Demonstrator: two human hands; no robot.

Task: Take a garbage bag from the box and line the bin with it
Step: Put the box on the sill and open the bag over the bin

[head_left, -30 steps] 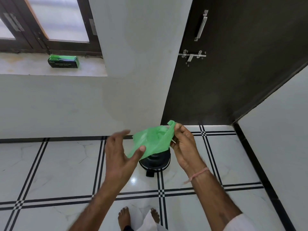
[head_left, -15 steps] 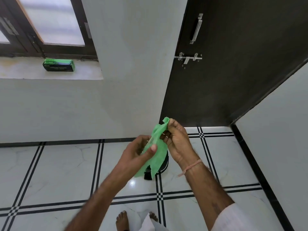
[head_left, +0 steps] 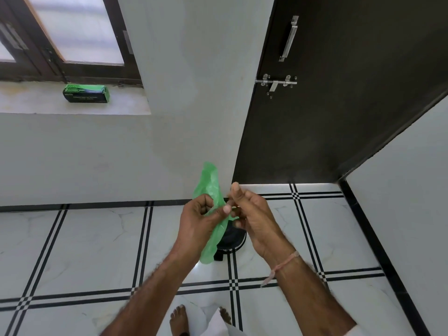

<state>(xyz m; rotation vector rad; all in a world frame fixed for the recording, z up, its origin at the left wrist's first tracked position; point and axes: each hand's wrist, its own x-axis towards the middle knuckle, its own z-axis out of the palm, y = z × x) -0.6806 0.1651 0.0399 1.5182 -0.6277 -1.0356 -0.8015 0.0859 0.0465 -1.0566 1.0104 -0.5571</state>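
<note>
Bag: out of the box [head_left: 85,93], green garbage bag [head_left: 210,207] pinched folded between left hand [head_left: 201,220] and right hand [head_left: 252,218].
Bin: black bin [head_left: 232,240] below, unlined.
Left: open bag, fit it.

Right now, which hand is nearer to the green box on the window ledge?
Left. The left hand is on the box's side, below and right of it; the right hand is farther right.

Bare forearms, a pink thread bracelet [head_left: 282,266] on the right wrist, white garment [head_left: 218,323], bare feet [head_left: 178,320].
</note>
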